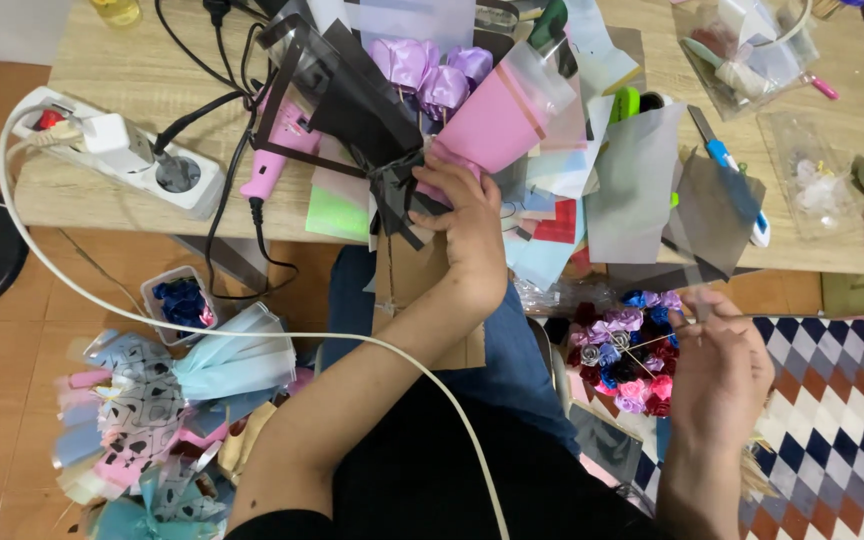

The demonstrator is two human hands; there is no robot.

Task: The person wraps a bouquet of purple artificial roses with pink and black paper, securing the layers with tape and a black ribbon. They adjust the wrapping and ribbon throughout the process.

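Left of the bouquet [422, 110], a white power strip [122, 150] lies on the wooden table [132, 70], close to the front edge, and a pink glue gun [277, 150] rests between the strip and the bouquet. Below the table edge, on the floor, finished bouquets [162, 410] in blue and pink wrap lie in a heap, well apart from the bouquet above. The bouquet itself, purple ribbon roses in black and pink wrapping, leans over the table's front edge. The left hand [472, 225] is closed around its gathered stem, just under the black ribbon. Right of the bouquet, sheets of grey and clear wrapping paper [652, 180] crowd the tabletop, with a blue craft knife [732, 165] beyond them. The right hand [717, 370] is low and well to the right of the bouquet, pinching a thin stick [802, 316] over a box of small ribbon roses [622, 350]. Little bare table is left near the bouquet.
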